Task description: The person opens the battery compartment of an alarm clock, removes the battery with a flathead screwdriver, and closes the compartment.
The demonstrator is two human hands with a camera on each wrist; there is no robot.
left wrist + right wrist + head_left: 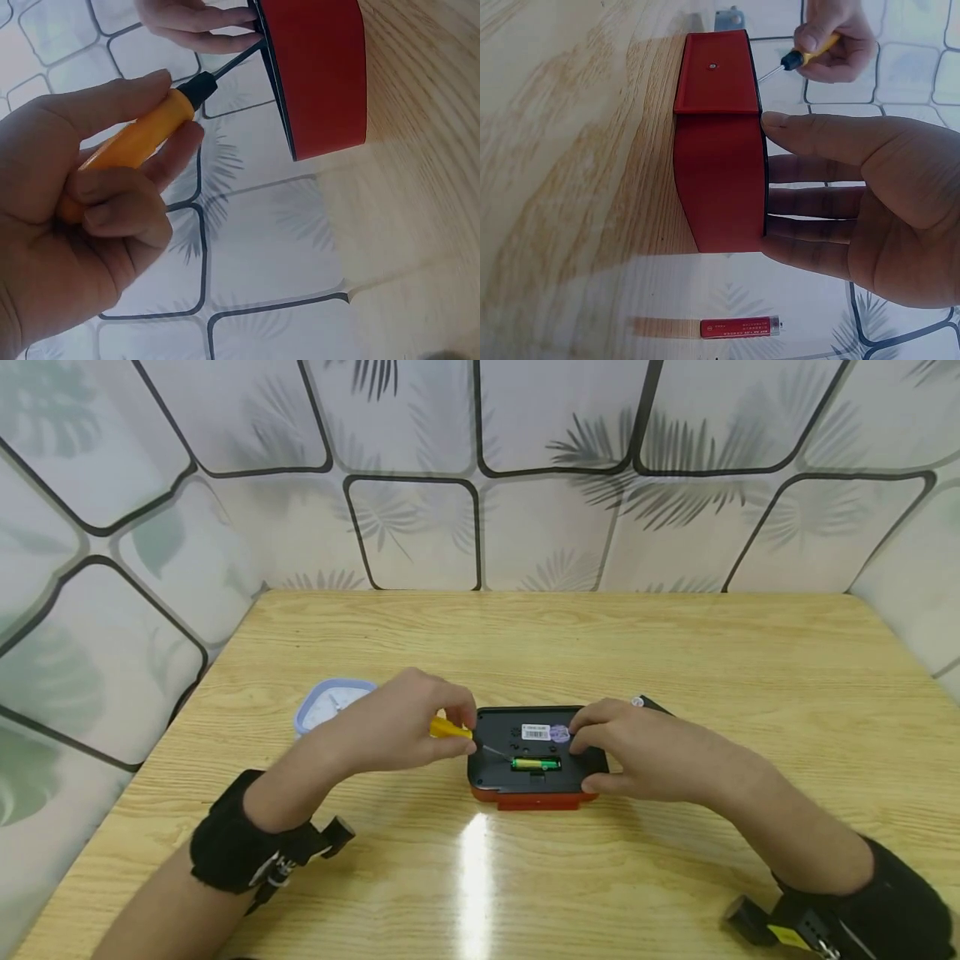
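A red box-shaped device [718, 161] lies on the table with its black back panel [495, 729] facing up. In a slot of that panel sits a green battery [536, 764]. My left hand [408, 727] holds a yellow screwdriver [142, 133] by its handle, fingers curled round it. The screwdriver's thin shaft slants down to the panel, its tip near the battery's left end in the head view. My right hand [637, 752] rests on the panel's right side with fingers extended, the thumb [780, 121] at the front edge.
Left of the device, partly behind my left forearm, a light-blue tray [302, 718] holds small pale items. A red battery [739, 328] stands upright beyond the device's right end. Near it, a dark piece [656, 704] shows behind my right hand. A patterned wall [540, 535] borders the wooden table.
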